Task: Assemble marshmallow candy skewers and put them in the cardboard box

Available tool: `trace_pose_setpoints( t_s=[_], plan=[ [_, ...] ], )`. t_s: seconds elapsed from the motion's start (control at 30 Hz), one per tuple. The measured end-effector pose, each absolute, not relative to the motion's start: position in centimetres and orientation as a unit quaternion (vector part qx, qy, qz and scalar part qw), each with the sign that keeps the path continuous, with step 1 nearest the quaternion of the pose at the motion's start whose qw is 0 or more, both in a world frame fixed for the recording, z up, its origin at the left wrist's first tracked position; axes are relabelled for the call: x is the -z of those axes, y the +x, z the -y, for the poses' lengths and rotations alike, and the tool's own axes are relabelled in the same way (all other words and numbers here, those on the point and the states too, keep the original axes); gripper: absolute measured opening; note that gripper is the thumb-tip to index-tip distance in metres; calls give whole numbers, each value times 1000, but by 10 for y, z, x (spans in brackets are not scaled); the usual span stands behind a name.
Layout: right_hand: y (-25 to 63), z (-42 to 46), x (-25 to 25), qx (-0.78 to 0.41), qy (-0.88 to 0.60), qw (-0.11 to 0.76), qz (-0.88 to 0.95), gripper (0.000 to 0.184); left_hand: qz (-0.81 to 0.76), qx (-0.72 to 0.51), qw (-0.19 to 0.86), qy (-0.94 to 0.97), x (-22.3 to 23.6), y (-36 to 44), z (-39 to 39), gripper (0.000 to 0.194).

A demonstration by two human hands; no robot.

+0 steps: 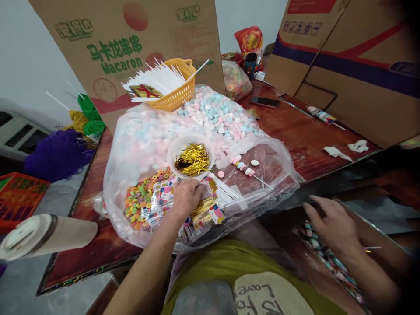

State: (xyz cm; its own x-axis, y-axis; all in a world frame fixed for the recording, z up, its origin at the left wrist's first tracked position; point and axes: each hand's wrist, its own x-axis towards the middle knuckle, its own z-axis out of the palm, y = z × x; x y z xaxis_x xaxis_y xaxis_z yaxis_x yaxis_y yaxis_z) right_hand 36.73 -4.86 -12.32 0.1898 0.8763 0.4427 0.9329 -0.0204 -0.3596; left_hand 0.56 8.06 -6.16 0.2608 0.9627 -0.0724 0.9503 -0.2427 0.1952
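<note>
My left hand (188, 195) rests with curled fingers on a spread of printed plastic wrappers (166, 194); whether it pinches one is hidden. Just beyond it stands a white bowl (171, 154) of gold tinsel ties (193, 158). White sticks (226, 192) lie beside the wrappers. To their right is a skewer of pastel marshmallows (243, 167). My right hand (334, 221), fingers apart and holding nothing, hovers over a box of marshmallow skewers (331, 267) at the lower right. Ring-shaped cereal (141, 199) lies left of the wrappers.
A big clear bag of pastel marshmallows (216, 111) covers the table's middle. Behind it sit a yellow basket of white sticks (179, 98) and cardboard boxes (114, 78). A phone (265, 102) and another skewer (323, 116) lie rightward. A lidded cup (65, 236) is at left.
</note>
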Motion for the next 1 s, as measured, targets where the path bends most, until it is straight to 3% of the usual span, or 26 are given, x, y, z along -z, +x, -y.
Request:
trace_pose_setpoints(
  t_s=[0.1, 0.23, 0.37, 0.53, 0.73, 0.87, 1.0],
  plan=[
    [279, -8, 82, 71, -559, 374, 736, 16, -548, 30, 61, 834, 43, -10, -81, 29],
    [186, -59, 40, 25, -438, 336, 833, 38, -510, 55, -54, 856, 10, -21, -67, 27],
    [155, -74, 32, -56, -329, 364, 869, 23, -496, -47, -83, 863, -5, -22, -51, 27],
    [173, -54, 47, -259, -387, 415, 781, 21, -522, -204, 65, 825, 15, -11, -39, 14],
    [199, -31, 50, -322, -385, 372, 780, 7, -446, -131, 298, 834, 27, 11, -39, 21],
    [198, -31, 57, -315, -418, 405, 749, 15, -491, -130, 309, 804, 31, 16, -36, 17],
    [193, -31, 68, -298, -478, 380, 733, 28, -568, -192, 290, 746, 43, 21, -28, 20]
  ],
)
